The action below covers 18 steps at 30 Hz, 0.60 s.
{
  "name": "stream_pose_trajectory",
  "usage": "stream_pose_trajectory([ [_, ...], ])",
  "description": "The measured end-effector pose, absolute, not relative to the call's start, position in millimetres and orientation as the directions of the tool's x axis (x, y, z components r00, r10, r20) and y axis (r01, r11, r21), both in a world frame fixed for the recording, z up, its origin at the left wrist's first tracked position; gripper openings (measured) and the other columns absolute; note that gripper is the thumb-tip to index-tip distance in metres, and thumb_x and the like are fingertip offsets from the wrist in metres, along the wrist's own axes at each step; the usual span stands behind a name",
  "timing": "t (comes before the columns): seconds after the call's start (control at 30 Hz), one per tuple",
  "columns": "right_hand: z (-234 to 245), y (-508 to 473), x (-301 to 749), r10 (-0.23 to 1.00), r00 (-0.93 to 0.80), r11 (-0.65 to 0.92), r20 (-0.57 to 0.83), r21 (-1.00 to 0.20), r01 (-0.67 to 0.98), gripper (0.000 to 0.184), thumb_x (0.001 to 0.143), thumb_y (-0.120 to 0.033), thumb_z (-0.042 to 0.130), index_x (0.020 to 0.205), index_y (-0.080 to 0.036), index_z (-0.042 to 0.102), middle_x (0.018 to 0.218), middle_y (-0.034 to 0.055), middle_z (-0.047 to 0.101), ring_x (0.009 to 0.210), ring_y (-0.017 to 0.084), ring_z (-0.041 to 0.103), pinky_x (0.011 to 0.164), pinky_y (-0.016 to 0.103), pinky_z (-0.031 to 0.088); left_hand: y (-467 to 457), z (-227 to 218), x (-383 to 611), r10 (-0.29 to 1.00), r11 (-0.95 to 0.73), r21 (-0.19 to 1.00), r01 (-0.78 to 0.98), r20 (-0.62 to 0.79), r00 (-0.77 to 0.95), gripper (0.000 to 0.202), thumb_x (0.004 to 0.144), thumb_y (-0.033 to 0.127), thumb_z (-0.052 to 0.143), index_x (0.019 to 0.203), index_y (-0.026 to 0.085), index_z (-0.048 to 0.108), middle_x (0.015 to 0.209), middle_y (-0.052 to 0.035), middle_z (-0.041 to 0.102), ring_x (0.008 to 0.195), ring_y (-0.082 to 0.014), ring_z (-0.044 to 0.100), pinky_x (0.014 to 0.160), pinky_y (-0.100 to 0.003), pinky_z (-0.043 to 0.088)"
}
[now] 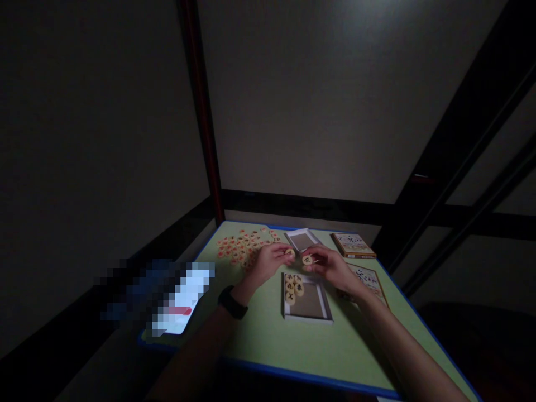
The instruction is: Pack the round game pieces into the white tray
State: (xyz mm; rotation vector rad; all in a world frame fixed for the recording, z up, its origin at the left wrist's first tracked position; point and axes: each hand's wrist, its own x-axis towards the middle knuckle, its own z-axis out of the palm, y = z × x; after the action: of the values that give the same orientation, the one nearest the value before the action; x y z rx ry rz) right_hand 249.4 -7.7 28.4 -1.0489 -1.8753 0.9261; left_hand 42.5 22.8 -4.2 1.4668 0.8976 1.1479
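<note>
Over a small green table (268, 340), my left hand (271, 261) pinches a round pale game disc (290, 253) with a dark mark on it. A dark band sits on that wrist. My right hand (330, 267) pinches another such disc (307, 259) close beside the first. Both hands hover just above a shallow white-rimmed box tray (309, 318), which holds several black-marked discs (293, 287) at its far end. Many more discs (240, 248), marked in red, lie spread on the table to the left of my left hand.
A second shallow tray (302, 239) lies further back. Two printed box lids (354, 244) lie at the right, one partly under my right forearm. A phone-like object (184, 301) overhangs the left table edge. Dark wall beams surround the blue-edged table.
</note>
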Motion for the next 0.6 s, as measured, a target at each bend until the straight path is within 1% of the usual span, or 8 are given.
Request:
stream_pose_trajectory([
  [0.07, 29.1, -14.3, 248.1, 0.870, -0.311, 0.480, 0.384, -0.804, 0.351, 0.027, 0.073, -0.035, 0.073, 0.095, -0.019, 0.071, 0.100, 0.0093, 0.068, 0.091, 0.023, 0.065, 0.080, 0.036, 0.054, 16.7, -4.8, 45.1, 0.927, -0.153, 0.985, -0.082, 0.172, 0.333, 0.040, 0.071, 0.032, 0.081, 0.105, 0.011, 0.072, 0.095, -0.0126, 0.075, 0.088, -0.0230, 0.072, 0.083, -0.036, 0.059],
  [0.13, 29.7, -17.3, 245.3, 0.848, -0.282, 0.528, 0.449, -0.761, 0.377, 0.024, 0.078, -0.033, 0.070, 0.097, -0.020, 0.072, 0.102, 0.0098, 0.070, 0.094, 0.024, 0.065, 0.082, 0.037, 0.053, 12.3, -3.0, 46.2, 0.916, -0.107, 0.985, -0.136, 0.151, 0.371, 0.044, 0.069, 0.030, 0.083, 0.106, 0.010, 0.071, 0.099, -0.0137, 0.075, 0.091, -0.0232, 0.072, 0.088, -0.038, 0.058],
  [0.2, 28.8, -17.7, 243.4, 0.837, -0.269, 0.548, 0.477, -0.723, 0.422, 0.024, 0.082, -0.032, 0.066, 0.101, -0.021, 0.073, 0.106, 0.0102, 0.072, 0.097, 0.025, 0.066, 0.086, 0.038, 0.052, 10.3, -0.6, 46.2, 0.912, -0.067, 0.982, -0.177, 0.132, 0.388, 0.047, 0.065, 0.027, 0.086, 0.106, 0.010, 0.071, 0.101, -0.0137, 0.075, 0.092, -0.0226, 0.072, 0.092, -0.037, 0.056],
  [0.27, 26.9, -16.9, 243.8, 0.837, -0.273, 0.545, 0.474, -0.682, 0.488, 0.025, 0.085, -0.030, 0.062, 0.106, -0.021, 0.072, 0.109, 0.0103, 0.073, 0.098, 0.025, 0.066, 0.088, 0.038, 0.051, 10.4, 1.0, 45.8, 0.913, -0.038, 0.978, -0.204, 0.117, 0.390, 0.049, 0.061, 0.025, 0.088, 0.105, 0.010, 0.072, 0.101, -0.0131, 0.075, 0.092, -0.0221, 0.072, 0.093, -0.037, 0.056],
  [0.33, 26.1, -16.8, 246.5, 0.845, -0.298, 0.531, 0.443, -0.639, 0.556, 0.026, 0.087, -0.028, 0.059, 0.109, -0.020, 0.070, 0.108, 0.0101, 0.073, 0.093, 0.024, 0.068, 0.086, 0.037, 0.051, 11.9, 1.1, 45.5, 0.917, -0.024, 0.975, -0.219, 0.109, 0.384, 0.050, 0.057, 0.022, 0.090, 0.103, 0.010, 0.072, 0.098, -0.0125, 0.075, 0.090, -0.0220, 0.072, 0.092, -0.037, 0.056],
  [0.47, 35.8, -23.8, 254.2, 0.850, -0.394, 0.527, 0.349, -0.560, 0.639, 0.022, 0.088, -0.026, 0.056, 0.107, -0.018, 0.065, 0.094, 0.0075, 0.074, 0.084, 0.022, 0.068, 0.076, 0.032, 0.049, 15.4, -1.9, 46.5, 0.942, -0.024, 0.969, -0.245, 0.104, 0.318, 0.049, 0.052, 0.019, 0.092, 0.096, 0.010, 0.071, 0.088, -0.0099, 0.075, 0.082, -0.0205, 0.072, 0.085, -0.035, 0.058],
  [0.6, 52.4, -40.3, 254.9, 0.834, -0.521, 0.532, 0.179, -0.509, 0.677, 0.015, 0.085, -0.020, 0.058, 0.097, -0.017, 0.067, 0.088, 0.0062, 0.074, 0.077, 0.020, 0.066, 0.069, 0.028, 0.046, 17.7, -6.0, 46.9, 0.957, -0.015, 0.960, -0.281, 0.096, 0.275, 0.042, 0.058, 0.024, 0.090, 0.092, 0.010, 0.069, 0.082, -0.0076, 0.074, 0.073, -0.0192, 0.072, 0.080, -0.036, 0.060],
])
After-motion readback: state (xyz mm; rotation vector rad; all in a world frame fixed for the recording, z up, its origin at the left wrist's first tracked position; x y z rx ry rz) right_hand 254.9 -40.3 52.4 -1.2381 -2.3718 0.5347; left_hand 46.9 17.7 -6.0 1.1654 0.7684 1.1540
